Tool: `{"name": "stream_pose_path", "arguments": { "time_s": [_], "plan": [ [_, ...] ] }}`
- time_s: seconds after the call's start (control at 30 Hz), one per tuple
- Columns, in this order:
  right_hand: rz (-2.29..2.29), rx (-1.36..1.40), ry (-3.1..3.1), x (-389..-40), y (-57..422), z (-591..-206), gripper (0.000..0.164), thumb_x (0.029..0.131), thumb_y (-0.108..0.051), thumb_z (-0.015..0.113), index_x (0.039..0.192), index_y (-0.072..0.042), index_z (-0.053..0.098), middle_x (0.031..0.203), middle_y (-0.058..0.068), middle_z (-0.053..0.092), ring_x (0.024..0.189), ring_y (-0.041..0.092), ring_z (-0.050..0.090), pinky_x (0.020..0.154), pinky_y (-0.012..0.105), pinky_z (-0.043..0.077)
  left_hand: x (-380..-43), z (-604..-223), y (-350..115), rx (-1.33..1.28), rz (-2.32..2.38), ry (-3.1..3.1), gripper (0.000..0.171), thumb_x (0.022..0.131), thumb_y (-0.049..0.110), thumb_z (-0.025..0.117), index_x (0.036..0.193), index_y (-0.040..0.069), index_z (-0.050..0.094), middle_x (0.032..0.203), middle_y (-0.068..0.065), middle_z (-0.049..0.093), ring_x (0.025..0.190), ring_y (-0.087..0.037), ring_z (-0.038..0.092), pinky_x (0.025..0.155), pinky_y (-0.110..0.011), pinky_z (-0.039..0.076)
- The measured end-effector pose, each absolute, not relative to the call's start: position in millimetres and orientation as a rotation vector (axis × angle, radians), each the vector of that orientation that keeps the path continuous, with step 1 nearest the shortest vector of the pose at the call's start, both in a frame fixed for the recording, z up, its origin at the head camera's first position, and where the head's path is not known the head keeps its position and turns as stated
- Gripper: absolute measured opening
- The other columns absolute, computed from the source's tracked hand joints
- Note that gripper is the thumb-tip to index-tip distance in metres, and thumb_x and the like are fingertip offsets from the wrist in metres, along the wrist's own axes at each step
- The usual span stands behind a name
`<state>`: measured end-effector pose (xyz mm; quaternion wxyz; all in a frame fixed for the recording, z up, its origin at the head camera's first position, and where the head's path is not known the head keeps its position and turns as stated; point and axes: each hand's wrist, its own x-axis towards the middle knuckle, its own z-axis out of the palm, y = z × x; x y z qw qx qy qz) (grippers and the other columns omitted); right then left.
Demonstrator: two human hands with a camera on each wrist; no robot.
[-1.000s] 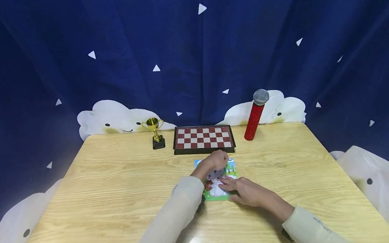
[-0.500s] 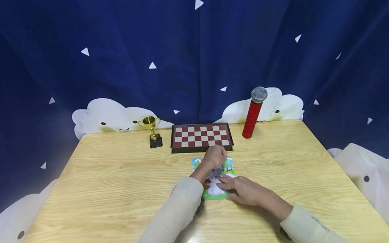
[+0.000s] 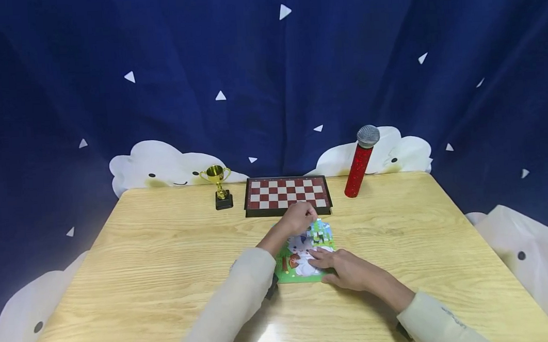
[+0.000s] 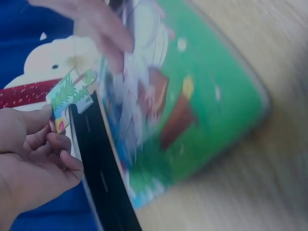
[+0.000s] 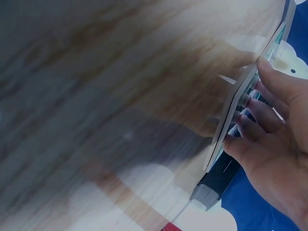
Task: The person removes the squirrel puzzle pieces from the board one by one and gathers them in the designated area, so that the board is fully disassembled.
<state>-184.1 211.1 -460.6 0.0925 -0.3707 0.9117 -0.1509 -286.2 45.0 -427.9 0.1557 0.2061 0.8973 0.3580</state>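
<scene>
A jigsaw puzzle with a green meadow and a white animal lies flat on the table in the head view. My left hand is over its far edge. In the left wrist view its thumb and fingertips pinch a puzzle piece with green leaves and a rounded knob, held up off the puzzle. The hand mostly hides that piece in the head view. My right hand rests on the puzzle's right side, fingers extended across the picture. In the right wrist view its thumb lies along the puzzle's edge.
Just beyond the puzzle lies a red and white chessboard in a black frame. A gold trophy cup stands to its left. On its right stands a red microphone with a silver head. A dark blue curtain hangs behind the table.
My left hand has shifted left and slightly away, so more of the puzzle picture shows. The right hand stays in place on the puzzle.
</scene>
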Motion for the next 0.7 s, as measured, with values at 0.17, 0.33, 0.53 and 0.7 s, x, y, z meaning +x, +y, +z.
{"name": "stream_pose_path", "arguments": {
  "time_s": [0.17,0.33,0.53,0.7],
  "plan": [
    [-0.453,-1.098,2.707,-185.1,210.4,-462.1,0.047,0.087,-0.016,0.066,0.131,-0.004,0.055,0.143,0.014,0.046,0.131,0.034,0.045,0.104,0.05,0.039,-286.6,-422.4,18.6,0.621,1.038,2.583,0.017,0.099,0.016,0.049,0.1,0.008,0.064,0.1,-0.006,0.063,0.076,-0.013,0.053,0.074,-0.029,0.046],
    [-0.444,-1.103,2.712,-185.6,209.9,-461.9,0.047,0.087,-0.017,0.067,0.131,-0.005,0.056,0.143,0.015,0.046,0.13,0.034,0.046,0.103,0.049,0.04,-288.3,-422.6,-10.0,0.584,1.039,2.605,0.017,0.099,0.015,0.05,0.098,0.007,0.064,0.092,-0.006,0.062,0.071,-0.013,0.049,0.068,-0.026,0.043],
    [-0.454,-1.113,2.711,-184.2,209.6,-459.2,0.047,0.087,-0.018,0.067,0.131,-0.005,0.056,0.143,0.015,0.046,0.13,0.035,0.046,0.103,0.051,0.04,-290.7,-424.2,-46.0,0.545,1.002,2.624,0.016,0.099,0.013,0.049,0.096,0.006,0.063,0.089,-0.005,0.059,0.07,-0.014,0.05,0.067,-0.027,0.042],
    [-0.474,-1.104,2.709,-183.6,211.0,-458.0,0.047,0.086,-0.016,0.068,0.13,-0.004,0.056,0.143,0.015,0.047,0.13,0.035,0.046,0.101,0.051,0.041,-290.8,-424.3,-70.0,0.511,0.957,2.621,0.015,0.098,0.01,0.048,0.096,0.004,0.062,0.09,-0.006,0.059,0.071,-0.015,0.048,0.066,-0.028,0.043]
  ]
}}
